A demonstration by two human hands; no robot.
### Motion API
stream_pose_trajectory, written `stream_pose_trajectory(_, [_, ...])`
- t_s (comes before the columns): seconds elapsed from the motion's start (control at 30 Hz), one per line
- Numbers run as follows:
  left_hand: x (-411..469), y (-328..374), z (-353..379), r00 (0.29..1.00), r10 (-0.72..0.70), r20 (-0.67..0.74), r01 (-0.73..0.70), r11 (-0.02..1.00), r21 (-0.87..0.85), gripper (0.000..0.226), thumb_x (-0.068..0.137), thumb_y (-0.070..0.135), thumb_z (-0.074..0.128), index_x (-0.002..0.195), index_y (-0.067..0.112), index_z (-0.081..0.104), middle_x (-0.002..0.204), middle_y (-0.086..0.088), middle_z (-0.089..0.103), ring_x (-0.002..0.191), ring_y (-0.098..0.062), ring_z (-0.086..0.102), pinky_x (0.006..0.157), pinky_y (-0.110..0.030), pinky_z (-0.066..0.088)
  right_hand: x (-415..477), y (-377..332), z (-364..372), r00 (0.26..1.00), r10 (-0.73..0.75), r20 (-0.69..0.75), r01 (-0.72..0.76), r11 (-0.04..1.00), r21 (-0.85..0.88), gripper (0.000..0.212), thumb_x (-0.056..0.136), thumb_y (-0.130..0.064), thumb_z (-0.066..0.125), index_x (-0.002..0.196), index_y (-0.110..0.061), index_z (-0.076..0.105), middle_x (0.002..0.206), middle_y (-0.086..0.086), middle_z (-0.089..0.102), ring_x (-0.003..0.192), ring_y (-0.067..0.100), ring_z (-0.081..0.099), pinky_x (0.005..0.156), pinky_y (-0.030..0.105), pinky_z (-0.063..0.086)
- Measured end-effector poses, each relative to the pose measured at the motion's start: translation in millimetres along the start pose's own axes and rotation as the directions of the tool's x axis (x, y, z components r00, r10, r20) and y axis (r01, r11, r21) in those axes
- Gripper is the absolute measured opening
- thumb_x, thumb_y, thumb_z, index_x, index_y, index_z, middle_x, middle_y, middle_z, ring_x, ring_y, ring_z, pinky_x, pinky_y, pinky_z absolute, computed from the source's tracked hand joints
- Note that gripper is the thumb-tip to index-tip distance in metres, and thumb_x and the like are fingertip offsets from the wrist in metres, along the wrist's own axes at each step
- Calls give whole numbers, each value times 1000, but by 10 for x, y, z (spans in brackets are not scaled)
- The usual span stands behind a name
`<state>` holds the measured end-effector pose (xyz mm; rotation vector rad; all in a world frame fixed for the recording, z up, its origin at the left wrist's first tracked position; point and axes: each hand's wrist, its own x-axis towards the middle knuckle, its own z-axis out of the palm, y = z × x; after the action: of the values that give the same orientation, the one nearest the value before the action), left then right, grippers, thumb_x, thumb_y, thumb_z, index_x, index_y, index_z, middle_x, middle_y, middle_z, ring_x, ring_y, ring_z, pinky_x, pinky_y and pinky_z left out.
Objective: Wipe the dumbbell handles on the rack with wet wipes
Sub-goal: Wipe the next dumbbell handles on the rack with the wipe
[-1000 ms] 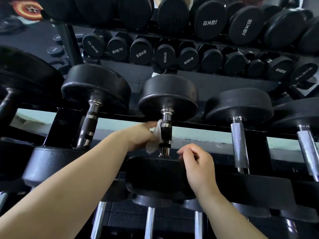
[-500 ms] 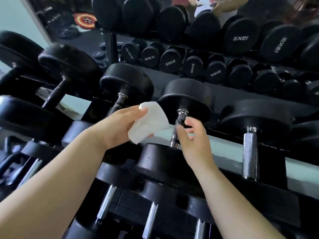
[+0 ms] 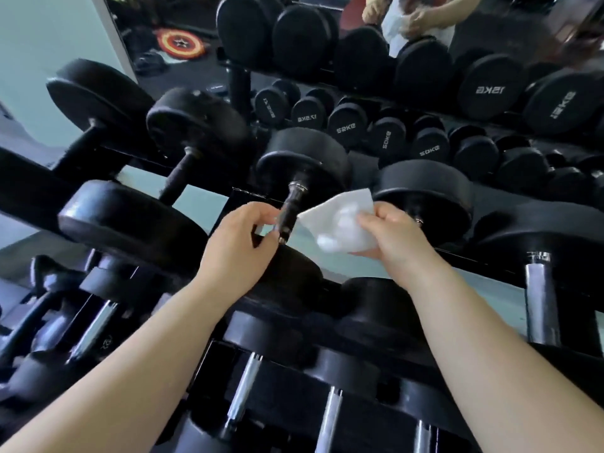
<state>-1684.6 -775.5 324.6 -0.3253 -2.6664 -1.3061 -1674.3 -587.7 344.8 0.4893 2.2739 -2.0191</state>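
Note:
A dumbbell with a dark handle point(image 3: 292, 206) lies on the top tier of the black rack point(image 3: 487, 264). A white wet wipe point(image 3: 340, 223) spreads out to the right of this handle, and my right hand point(image 3: 395, 240) pinches its right side. On the handle's left, my left hand point(image 3: 240, 238) has its thumb and fingers closed on a small white end of the wipe. The wipe seems to pass behind the handle. The neighbouring dumbbell point(image 3: 428, 191) sits behind my right hand, its handle mostly hidden.
More black dumbbells fill the top tier on both sides, one with a chrome handle point(image 3: 539, 299) at the right. A lower tier shows several chrome handles point(image 3: 243, 390). A mirror point(image 3: 359, 93) behind the rack reflects rows of dumbbells and a person.
Both hands have shifted to the dumbbell one place to the left. The wipe, held only by my left hand before, is now spread across to my right hand.

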Motion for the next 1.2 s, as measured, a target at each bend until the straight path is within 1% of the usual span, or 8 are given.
stream_pose_trajectory(0.17, [123, -498, -75, 961, 246, 126, -247, 969, -8, 27, 80, 19, 65, 105, 9, 61, 97, 13, 52, 89, 4, 43, 80, -8, 30, 227, -146, 336, 880, -334, -339, 228, 921, -316, 23, 88, -12, 47, 71, -27, 51, 69, -10, 51, 61, 2, 49, 52, 8, 41])
stream_pose_trajectory(0.27, [164, -578, -52, 920, 355, 164, -354, 935, -36, 30, 77, 29, 51, 91, 6, 62, 87, 0, 63, 86, -9, 47, 78, -12, 32, 460, -84, 688, 885, -434, -172, 238, 736, -634, 14, 88, -10, 50, 81, -15, 62, 80, -7, 51, 73, 6, 47, 61, 11, 35])
stream_pose_trajectory(0.37, [178, -625, -27, 919, 373, 125, -368, 928, -64, 26, 76, 31, 49, 83, 9, 62, 79, 1, 64, 78, -9, 47, 74, -16, 34, 656, 87, 916, 959, -251, 132, 253, 546, -799, 21, 88, -10, 51, 103, -6, 65, 106, 2, 55, 101, 17, 51, 82, 24, 39])
stream_pose_trajectory(0.6, [199, -684, 19, 912, 401, 82, -390, 913, -121, 19, 74, 28, 53, 82, 13, 60, 77, 3, 65, 75, -10, 49, 72, -16, 37, 688, 140, 946, 946, 13, 324, 256, 585, -770, 9, 83, -15, 59, 83, -9, 66, 82, -4, 48, 75, 6, 43, 68, 23, 35])
stream_pose_trajectory(0.83, [201, -678, 25, 912, 404, 66, -394, 911, -123, 14, 74, 28, 54, 86, 22, 50, 77, 2, 65, 74, -7, 50, 67, -21, 41, 941, 180, 942, 970, -236, 64, 213, 687, -694, 18, 88, -16, 55, 98, -5, 66, 100, -7, 36, 90, 7, 43, 75, 13, 32])
stream_pose_trajectory(0.97, [190, -679, 22, 912, 406, 54, -397, 909, -128, 13, 74, 27, 56, 85, 21, 52, 77, 1, 65, 73, -8, 51, 67, -21, 41, 723, 269, 897, 957, -120, 265, 272, 693, -668, 12, 83, -6, 58, 90, -2, 68, 79, -13, 38, 61, -4, 41, 62, 8, 31])
stream_pose_trajectory(1.07, [189, -680, 24, 911, 410, 44, -402, 907, -123, 14, 74, 26, 56, 82, 14, 60, 77, 1, 65, 74, -8, 52, 68, -20, 42, 809, 214, 858, 946, -90, 311, 292, 652, -700, 10, 82, -7, 61, 86, -4, 69, 75, -10, 40, 66, 2, 42, 61, 10, 32])
stream_pose_trajectory(1.2, [188, -677, 20, 910, 414, 29, -409, 906, -107, 17, 74, 24, 56, 79, 9, 63, 78, 0, 66, 75, -8, 52, 69, -20, 43, 1030, 133, 876, 970, -233, 65, 216, 711, -669, 14, 87, -16, 58, 85, -4, 66, 81, -5, 44, 73, 8, 45, 63, 1, 32])
